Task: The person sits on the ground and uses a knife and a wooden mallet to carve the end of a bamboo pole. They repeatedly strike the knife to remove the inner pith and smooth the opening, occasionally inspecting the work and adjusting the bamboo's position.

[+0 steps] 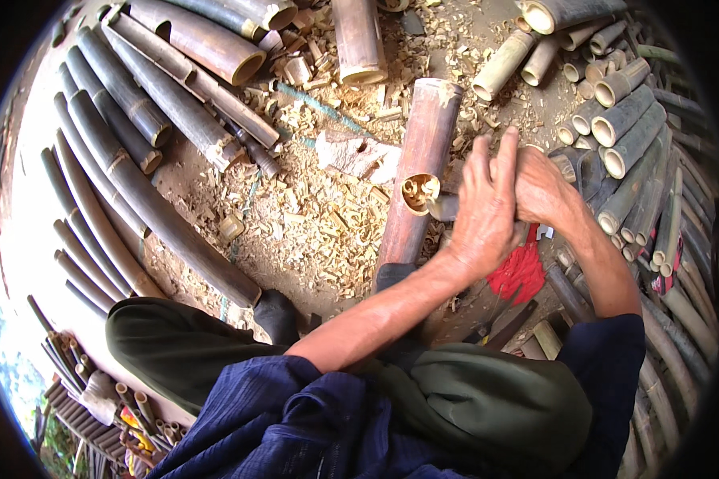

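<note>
The left hand [484, 209] and right hand [545, 188] met, left fingers outstretched; whether either palm gripped the dark tool [445, 208] just left of them, I could not tell. The bamboo tube [431, 132] lay left of the hands, its hole [420, 194] holding pale shavings [425, 187] beside the tool's end. It looked stiff, fairly heavy and slightly slippery, likely weakest around the hole; the unbroken round wall ahead of the hands seemed the best hold.

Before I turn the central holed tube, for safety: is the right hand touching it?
Apart: head view shows the left hand between right hand and tube.
</note>
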A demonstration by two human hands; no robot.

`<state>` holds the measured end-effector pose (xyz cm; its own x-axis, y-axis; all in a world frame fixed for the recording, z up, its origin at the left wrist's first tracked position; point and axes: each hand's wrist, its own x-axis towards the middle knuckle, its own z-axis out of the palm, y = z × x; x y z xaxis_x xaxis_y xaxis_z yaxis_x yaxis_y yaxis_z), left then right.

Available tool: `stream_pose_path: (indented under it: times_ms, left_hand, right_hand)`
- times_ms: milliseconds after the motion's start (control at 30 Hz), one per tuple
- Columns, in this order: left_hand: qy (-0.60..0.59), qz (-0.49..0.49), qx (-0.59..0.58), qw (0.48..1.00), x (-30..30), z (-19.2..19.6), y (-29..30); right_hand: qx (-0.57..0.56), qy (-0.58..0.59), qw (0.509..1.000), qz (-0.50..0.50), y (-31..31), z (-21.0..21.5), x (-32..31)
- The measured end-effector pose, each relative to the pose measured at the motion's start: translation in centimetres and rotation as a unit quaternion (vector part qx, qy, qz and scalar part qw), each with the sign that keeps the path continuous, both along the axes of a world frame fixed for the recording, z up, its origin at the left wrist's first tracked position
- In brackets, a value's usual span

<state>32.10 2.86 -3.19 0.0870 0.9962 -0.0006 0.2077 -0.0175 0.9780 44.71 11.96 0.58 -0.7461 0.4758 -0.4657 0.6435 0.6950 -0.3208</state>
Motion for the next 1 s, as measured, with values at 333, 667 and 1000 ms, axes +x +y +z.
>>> stream_pose_path:
  times_ms: [333,667,1000]
  left_hand:
    - [0.129,-0.224,-0.074,0.963,-0.7,0.0,-1.7]
    - [0.076,-0.156,-0.061,0.983,-2.1,-0.4,-2.5]
    - [0.224,-0.560,-0.142,0.785,-7.1,0.5,0.5]
  right_hand:
    - [-0.219,0.107,0.905,-0.350,-9.1,-6.0,4.6]
    - [-0.103,-0.002,0.988,-0.116,-6.4,-3.1,0.9]
    - [-0.368,0.162,0.743,-0.535,-17.5,-9.4,-3.3]
